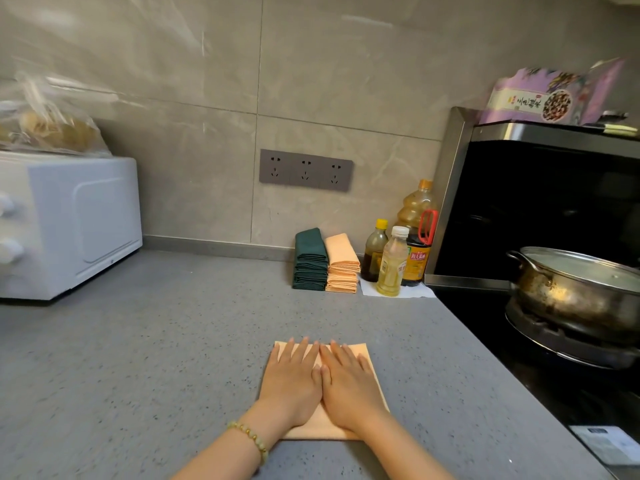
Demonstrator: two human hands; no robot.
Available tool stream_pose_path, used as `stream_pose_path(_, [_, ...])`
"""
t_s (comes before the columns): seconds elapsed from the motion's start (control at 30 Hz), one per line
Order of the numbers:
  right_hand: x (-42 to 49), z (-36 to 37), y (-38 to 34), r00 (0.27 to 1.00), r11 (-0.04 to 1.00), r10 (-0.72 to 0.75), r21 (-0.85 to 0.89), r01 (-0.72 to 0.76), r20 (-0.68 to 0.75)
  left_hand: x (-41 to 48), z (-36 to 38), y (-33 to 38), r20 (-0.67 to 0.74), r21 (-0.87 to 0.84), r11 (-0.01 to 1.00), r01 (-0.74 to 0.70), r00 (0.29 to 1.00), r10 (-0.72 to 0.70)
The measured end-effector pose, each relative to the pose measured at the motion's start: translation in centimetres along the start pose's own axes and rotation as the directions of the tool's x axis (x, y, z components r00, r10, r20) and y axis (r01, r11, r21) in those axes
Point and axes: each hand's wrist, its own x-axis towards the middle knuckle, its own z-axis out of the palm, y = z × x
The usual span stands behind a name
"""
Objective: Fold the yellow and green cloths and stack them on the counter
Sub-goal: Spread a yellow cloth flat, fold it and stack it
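A folded pale yellow cloth (372, 372) lies flat on the grey counter (156, 358) in front of me. My left hand (294, 379) and my right hand (348, 382) lie side by side on it, palms down, fingers straight, pressing it flat. Most of the cloth is hidden under them. At the back by the wall stand two stacks of folded cloths: a dark green stack (310, 261) on the left and a yellow stack (343, 266) touching it on the right.
A white oven (69, 223) with a plastic bag on top stands at the left. Several oil and sauce bottles (393, 261) stand right of the stacks. A steel pot (575, 292) sits on the black stove at the right, under a hood.
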Motion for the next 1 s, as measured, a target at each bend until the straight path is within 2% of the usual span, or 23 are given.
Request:
stream_pose_path(0.3, [-1.2, -1.2, 3.5, 0.997, 0.997, 0.073, -0.002, -0.073, 0.035, -1.2, -0.7, -3.1, 0.069, -0.045, 0.997, 0.060, 0.996, -0.056])
stream_pose_path(0.53, [-2.5, -1.4, 4.8, 0.998, 0.999, 0.040, -0.003, -0.040, -0.038, -2.2, -1.3, -4.8, 0.084, -0.101, 0.990, -0.103, 0.990, 0.112])
stream_pose_path(0.67, [-3.1, -1.2, 5.1, 0.990, 0.996, -0.003, 0.085, 0.015, -0.140, -3.7, -1.8, -6.0, -0.038, -0.243, 0.945, -0.219, 0.976, 0.216])
stream_pose_path(0.8, [-3.8, -1.9, 5.1, 0.932, 0.964, -0.129, 0.179, 0.199, -0.339, -5.4, -2.8, -6.3, -0.200, -0.274, 0.908, -0.317, 0.942, 0.268])
stream_pose_path(0.9, [-4.7, -2.2, 5.8, 0.941, 0.951, -0.206, 0.171, 0.257, -0.268, -6.3, -3.3, -6.4, -0.233, -0.209, 0.913, -0.350, 0.925, 0.301])
stream_pose_path(1.0, [-6.1, -3.1, 6.2, 0.965, 0.964, -0.212, 0.128, 0.233, -0.157, -7.1, -3.4, -6.4, -0.132, -0.113, 0.931, -0.348, 0.934, 0.333])
